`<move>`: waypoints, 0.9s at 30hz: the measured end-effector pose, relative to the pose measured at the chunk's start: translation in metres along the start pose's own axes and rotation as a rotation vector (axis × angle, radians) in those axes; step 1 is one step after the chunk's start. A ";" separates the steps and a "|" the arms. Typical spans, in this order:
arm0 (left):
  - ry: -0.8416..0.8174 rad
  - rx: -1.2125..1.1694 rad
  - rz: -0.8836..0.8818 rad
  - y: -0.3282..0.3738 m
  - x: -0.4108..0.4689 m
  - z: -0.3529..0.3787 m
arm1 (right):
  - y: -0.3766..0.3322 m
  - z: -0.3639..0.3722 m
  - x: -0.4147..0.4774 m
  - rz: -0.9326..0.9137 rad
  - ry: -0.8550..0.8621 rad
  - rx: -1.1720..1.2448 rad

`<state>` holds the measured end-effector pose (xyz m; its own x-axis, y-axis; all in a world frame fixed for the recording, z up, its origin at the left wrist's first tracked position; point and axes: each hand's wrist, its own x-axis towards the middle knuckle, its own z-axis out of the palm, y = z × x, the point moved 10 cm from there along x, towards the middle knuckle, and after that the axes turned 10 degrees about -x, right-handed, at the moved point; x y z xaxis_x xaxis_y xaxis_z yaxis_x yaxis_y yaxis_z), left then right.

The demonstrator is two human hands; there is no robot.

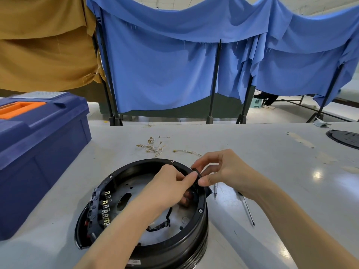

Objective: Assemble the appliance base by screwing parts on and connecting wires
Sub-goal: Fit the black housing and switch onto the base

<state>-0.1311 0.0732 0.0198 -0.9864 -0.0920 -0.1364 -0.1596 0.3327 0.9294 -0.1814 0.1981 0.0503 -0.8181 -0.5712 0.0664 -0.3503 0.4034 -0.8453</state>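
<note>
Head view: both hands on one small part at the base's rim

I count one round black base (pixel 202 226), sitting on the grey table (pixel 272 152) right in front of me. A row of brass tabs (pixel 105 208) lines its inner left side; they sit too close together for me to number. One black cable (pixel 165 222) curls across its floor. Beyond it lies a tangle of loose wires (pixel 153 146) that I cannot count, with one more wire (pixel 186 152) lying apart to the right. Two slim tools lie just right of the base: a short one (pixel 215 190) and a long thin one (pixel 247 210). There is one blue toolbox (pixel 38 152) at the left and one black disc (pixel 345 137) at the far right edge.

My left hand (pixel 171 183) reaches in over the base's middle, thumb and forefinger pinched on a small black part (pixel 196 171) at the far right of the rim. My right hand (pixel 223 171) comes from outside the rim and pinches the same part from the other side, its remaining fingers curled above. The two hands meet at that piece, fingertips nearly touching.
</note>
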 end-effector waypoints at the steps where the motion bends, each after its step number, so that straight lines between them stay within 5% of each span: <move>1: -0.002 -0.013 -0.021 -0.001 0.001 0.001 | 0.000 0.000 0.000 -0.002 -0.005 -0.002; 18: -0.099 -0.364 -0.201 -0.016 0.014 0.012 | 0.014 0.013 0.001 0.048 -0.091 0.228; 27: -0.108 -0.314 -0.210 -0.019 0.013 0.013 | 0.021 0.014 0.002 0.100 -0.114 0.245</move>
<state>-0.1415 0.0777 -0.0043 -0.9349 -0.0229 -0.3541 -0.3545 0.0124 0.9350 -0.1840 0.1957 0.0256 -0.7820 -0.6191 -0.0721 -0.1384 0.2852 -0.9484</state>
